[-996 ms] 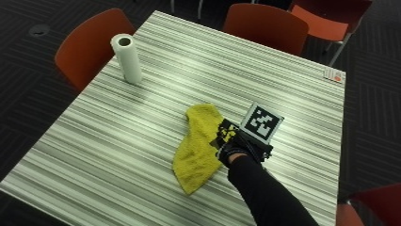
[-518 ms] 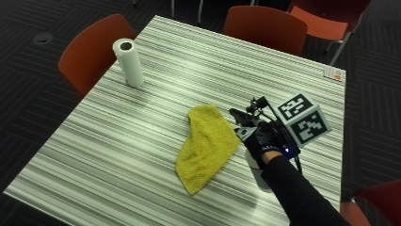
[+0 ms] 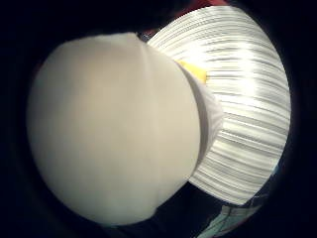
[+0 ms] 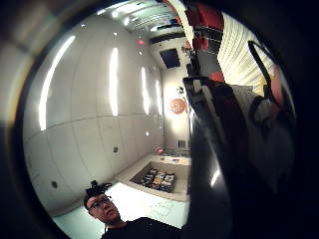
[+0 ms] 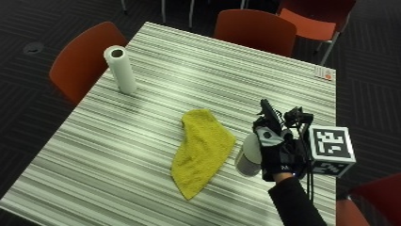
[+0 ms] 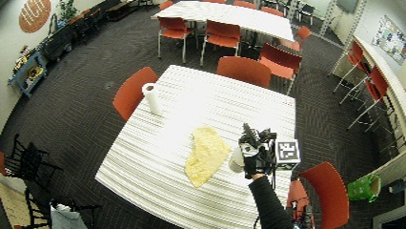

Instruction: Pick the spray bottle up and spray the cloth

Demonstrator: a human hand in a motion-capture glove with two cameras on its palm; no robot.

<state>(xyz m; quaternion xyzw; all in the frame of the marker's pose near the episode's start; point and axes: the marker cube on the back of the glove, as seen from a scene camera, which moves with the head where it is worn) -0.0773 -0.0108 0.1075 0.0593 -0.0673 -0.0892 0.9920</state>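
the yellow cloth [image 5: 202,151] lies on the striped tabletop [image 5: 188,70] at about 9 o'clock from the spray bottle [image 5: 249,155]. to spray well, turn the nozzle toward the cloth before squeezing. the gloved right hand [image 5: 276,146] wraps the bottle, fingers curled round it, lifted just beside the cloth's edge.

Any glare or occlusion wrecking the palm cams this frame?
Little finger side palm view: the white spray bottle fills most of it, with glare on the striped table. Thumb side palm view: ceiling light streaks, and a dark shape blocks one side.
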